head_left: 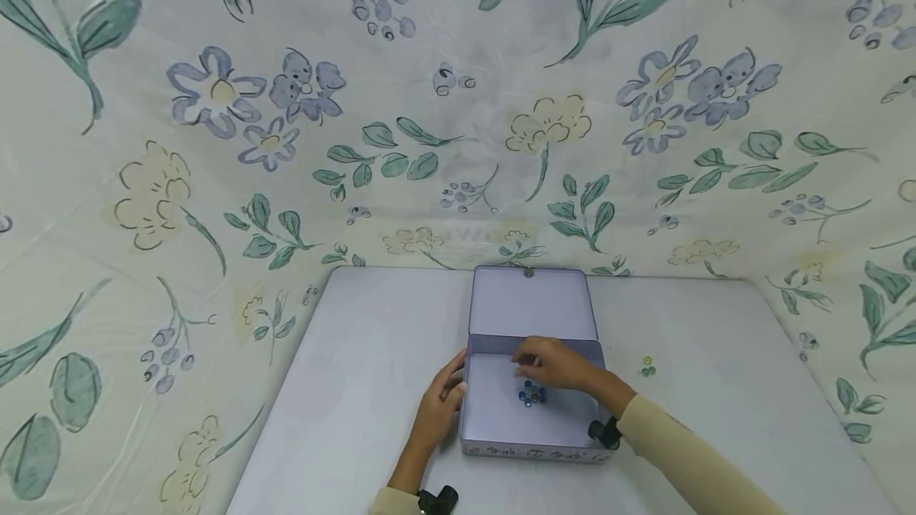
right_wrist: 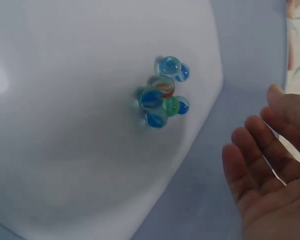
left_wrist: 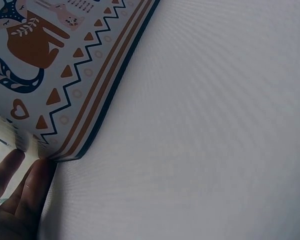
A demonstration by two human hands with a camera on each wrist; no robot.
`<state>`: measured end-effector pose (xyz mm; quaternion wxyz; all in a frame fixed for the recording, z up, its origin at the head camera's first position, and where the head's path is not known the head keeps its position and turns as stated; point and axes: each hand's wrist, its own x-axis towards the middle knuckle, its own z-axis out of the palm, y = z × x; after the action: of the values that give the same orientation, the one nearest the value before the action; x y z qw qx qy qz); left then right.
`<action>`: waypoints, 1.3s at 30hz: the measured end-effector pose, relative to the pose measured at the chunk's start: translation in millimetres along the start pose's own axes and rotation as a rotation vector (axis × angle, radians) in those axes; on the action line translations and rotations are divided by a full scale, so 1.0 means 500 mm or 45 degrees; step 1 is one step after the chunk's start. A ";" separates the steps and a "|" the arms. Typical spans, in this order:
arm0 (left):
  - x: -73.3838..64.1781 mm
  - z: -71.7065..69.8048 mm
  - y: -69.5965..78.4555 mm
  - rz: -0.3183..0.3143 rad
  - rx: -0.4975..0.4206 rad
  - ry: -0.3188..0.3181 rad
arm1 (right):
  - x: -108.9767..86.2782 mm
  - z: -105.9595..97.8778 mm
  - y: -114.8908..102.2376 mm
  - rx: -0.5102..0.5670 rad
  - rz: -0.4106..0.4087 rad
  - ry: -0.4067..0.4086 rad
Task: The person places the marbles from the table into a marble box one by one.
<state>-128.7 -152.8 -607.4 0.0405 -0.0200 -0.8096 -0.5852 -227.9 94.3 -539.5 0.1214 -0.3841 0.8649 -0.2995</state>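
Observation:
A pale metal box (head_left: 494,420) stands on the white table, its hinged lid (head_left: 529,304) raised at the back. My left hand (head_left: 436,412) rests against the left wall with extended fingers; in the left wrist view, fingertips (left_wrist: 36,172) meet the box's edge beside a printed panel (left_wrist: 65,95). Inside lies a cluster of glass marbles (head_left: 532,394), several blue, one green and one with an orange swirl in the right wrist view. Over the box, just behind the marbles, is my right hand (head_left: 554,364), its fingers loosely bent and nothing in them.
A few green and yellowish marbles (head_left: 647,366) lie on the table to the right of the box. White tabletop (head_left: 372,356) extends on both sides. A flower-patterned cloth (head_left: 429,141) hangs behind the table and around its sides.

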 end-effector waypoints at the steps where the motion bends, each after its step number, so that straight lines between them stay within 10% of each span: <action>1: 0.000 0.000 -0.001 0.004 -0.003 0.000 | -0.002 -0.003 0.000 0.004 -0.003 -0.001; 39: 0.003 0.000 -0.002 0.001 0.004 0.004 | -0.163 -0.152 0.025 0.029 0.130 0.288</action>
<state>-130.0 -153.2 -608.1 0.0420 -0.0194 -0.8105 -0.5839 -213.5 193.3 -488.9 0.0425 -0.3019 0.8881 -0.3440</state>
